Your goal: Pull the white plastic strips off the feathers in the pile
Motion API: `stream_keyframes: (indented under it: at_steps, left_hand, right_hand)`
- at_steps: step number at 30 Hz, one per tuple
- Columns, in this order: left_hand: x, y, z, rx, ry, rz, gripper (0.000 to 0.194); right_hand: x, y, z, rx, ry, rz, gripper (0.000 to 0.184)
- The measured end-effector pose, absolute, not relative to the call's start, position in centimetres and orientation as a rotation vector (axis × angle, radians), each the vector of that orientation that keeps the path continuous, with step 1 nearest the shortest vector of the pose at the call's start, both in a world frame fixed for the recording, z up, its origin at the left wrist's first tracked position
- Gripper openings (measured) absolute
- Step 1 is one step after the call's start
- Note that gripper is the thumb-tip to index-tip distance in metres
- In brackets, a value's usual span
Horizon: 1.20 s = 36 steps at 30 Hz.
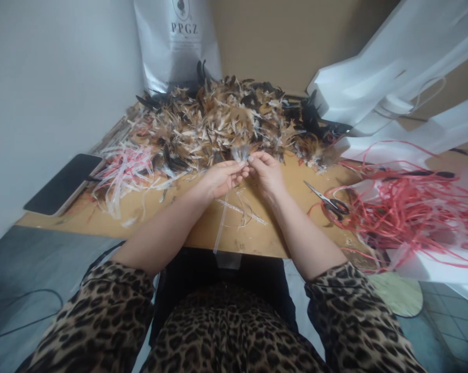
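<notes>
Between my two hands, just in front of a big heap of brown and black feathers (218,122), is a small grey-white feather (240,152). My left hand (228,175) pinches near its base, thumb and fingertips together. From the other side my right hand (265,170) meets it, thumb and forefinger closed at the same spot. The fingertips of both hands touch or nearly touch. Below them, thin clear strips (237,208) hang or lie over the wooden table (187,223); whether one runs up into my fingers I cannot tell.
Scissors (329,201) with black handles lie to the right, beside a tangle of red ribbon strips (416,207). A phone (65,182) rests at the left edge near pink and white strips (127,168). Behind the heap stands a silver bag (179,52). White sheets (389,77) rise at the right.
</notes>
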State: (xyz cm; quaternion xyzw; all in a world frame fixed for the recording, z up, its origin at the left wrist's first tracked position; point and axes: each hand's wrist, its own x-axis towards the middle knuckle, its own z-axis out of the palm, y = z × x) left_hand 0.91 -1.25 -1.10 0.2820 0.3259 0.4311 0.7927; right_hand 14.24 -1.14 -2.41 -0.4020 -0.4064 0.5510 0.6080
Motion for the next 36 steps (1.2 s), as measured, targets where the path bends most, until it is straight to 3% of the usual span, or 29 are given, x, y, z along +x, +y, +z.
stream_keyframes:
  at_steps: [11, 36]
  left_hand:
    - [-0.5, -0.8, 0.4, 0.570, 0.702, 1.000, 0.013]
    - [0.0, -0.8, -1.1, 1.065, 0.898, 0.962, 0.014]
  right_hand:
    - [15.9, -0.3, -2.4, -1.029, -0.864, 1.161, 0.036]
    - [14.5, -1.0, -2.6, -1.000, -1.057, 1.188, 0.034]
